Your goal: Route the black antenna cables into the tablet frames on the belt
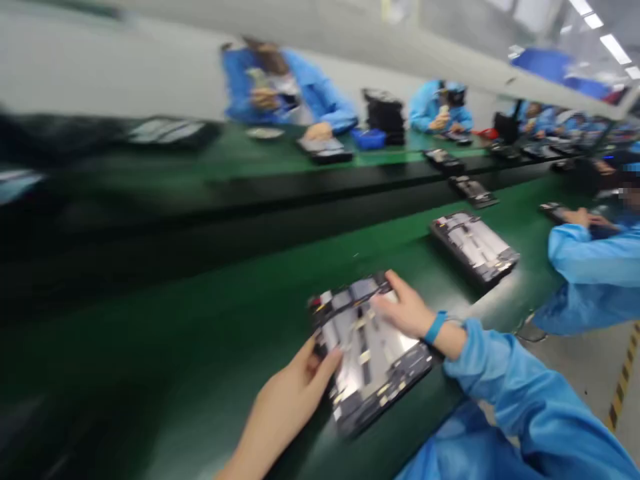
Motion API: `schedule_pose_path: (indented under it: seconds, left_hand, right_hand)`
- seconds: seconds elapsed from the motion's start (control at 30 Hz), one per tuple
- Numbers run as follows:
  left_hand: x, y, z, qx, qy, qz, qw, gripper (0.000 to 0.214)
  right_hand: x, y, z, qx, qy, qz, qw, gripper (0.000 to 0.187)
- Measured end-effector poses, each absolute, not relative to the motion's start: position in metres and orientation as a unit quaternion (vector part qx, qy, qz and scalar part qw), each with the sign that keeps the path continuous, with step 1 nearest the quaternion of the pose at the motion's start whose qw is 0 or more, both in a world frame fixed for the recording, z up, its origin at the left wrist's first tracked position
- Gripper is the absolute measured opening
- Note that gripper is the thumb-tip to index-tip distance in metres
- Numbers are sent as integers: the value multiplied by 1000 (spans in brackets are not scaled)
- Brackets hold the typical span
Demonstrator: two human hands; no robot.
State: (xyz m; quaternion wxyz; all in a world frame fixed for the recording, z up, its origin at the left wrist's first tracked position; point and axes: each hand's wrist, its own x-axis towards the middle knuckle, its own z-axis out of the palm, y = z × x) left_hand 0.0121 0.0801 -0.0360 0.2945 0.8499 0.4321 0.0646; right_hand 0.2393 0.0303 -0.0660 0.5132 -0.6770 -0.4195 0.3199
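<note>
Head view: green belt [240, 313], left fingers [325, 367] apparently clasping a dark panel [370, 360], right fingers [395, 300] splayed atop.

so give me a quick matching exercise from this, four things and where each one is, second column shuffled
Things
1. blue wristband
2. small blue tray
3. yellow-and-black hazard tape
4. second dark-framed panel

Places
A. on the floor at the right
B. on the wrist of the right hand
C. on the green bench, beyond the panel under the right hand
D. on the far bench, beside a black stack

Pairs: 1-B, 2-D, 3-A, 4-C
</note>
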Motion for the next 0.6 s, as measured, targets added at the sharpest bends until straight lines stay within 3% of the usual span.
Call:
schedule_pose_path:
  seconds: [0.2,0.33,0.47,0.6]
  left_hand:
    - [5,53,-37,818,455,62,347,57]
    - [2,48,-19,823,484,98,282,42]
    - [11,24,5,909,368,-8,194,23]
    - [30,-2,19,934,311,-105,144,23]
  right_hand:
    - [254,-18,-81,-673,-499,262,478,88]
    - [267,-8,-54,-698,-563,157,414,63]
    - [251,33,-24,-738,-626,31,249,45]
    - [222,68,-12,-768,-630,28,106,42]
